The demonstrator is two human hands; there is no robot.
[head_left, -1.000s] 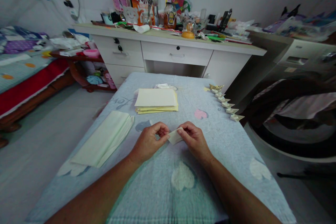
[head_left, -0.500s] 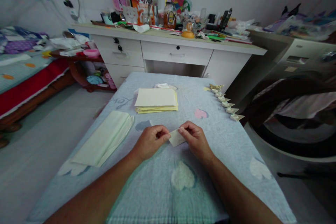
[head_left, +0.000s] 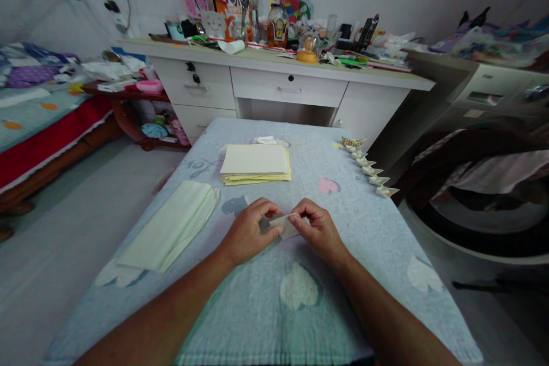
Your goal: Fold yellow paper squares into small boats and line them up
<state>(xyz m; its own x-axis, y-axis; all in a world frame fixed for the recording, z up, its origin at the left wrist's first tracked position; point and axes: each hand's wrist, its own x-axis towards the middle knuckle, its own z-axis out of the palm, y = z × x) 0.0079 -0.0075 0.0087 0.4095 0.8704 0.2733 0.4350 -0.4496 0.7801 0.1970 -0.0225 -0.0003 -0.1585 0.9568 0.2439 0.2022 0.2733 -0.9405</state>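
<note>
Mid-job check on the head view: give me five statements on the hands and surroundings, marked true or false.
1. The right hand pinches a small folded paper. True.
2. The left hand lies flat on the tablecloth. False: it is curled at the folded paper.
3. A paper stack lies beyond both hands. True.
4. Boat-shaped paper folds line the table's left side. False: they line its right side.
5. A glass jar stands on the desk. True.
</note>
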